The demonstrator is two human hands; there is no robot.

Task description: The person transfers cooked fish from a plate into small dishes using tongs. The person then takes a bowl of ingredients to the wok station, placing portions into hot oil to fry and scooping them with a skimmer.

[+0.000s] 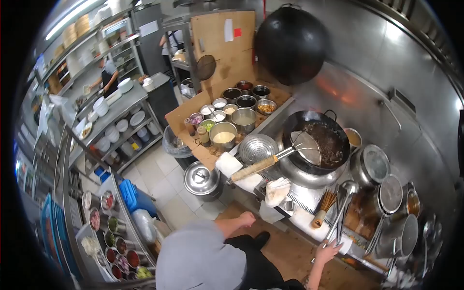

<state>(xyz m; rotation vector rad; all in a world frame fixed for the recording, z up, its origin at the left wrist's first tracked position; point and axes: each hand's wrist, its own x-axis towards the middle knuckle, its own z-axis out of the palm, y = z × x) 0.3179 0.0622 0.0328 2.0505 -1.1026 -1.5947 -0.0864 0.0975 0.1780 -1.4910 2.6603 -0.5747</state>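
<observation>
My left hand (247, 219) hangs over the floor in front of the counter, its fingers curled closed with nothing visible in them. At the counter's front edge my right hand (328, 251) is closed on the handle of a metal ladle (350, 187). Beside the ladle lie a bamboo brush (325, 208) and other long metal handles. A black wok (333, 133) with dark contents sits on the stove. Across its rim rests a wire skimmer (306, 146), its wooden handle pointing left. A crumpled cloth (277, 192) lies on the front ledge.
Containers of sauces and seasonings (223, 136) stand behind cardboard. A perforated strainer (257, 148) is left of the wok; pots and sieves (376, 163) are right. A lidded pot (202, 179) stands on the floor. Ingredient tins (108, 199) line the left. Another person (109, 77) is at the back.
</observation>
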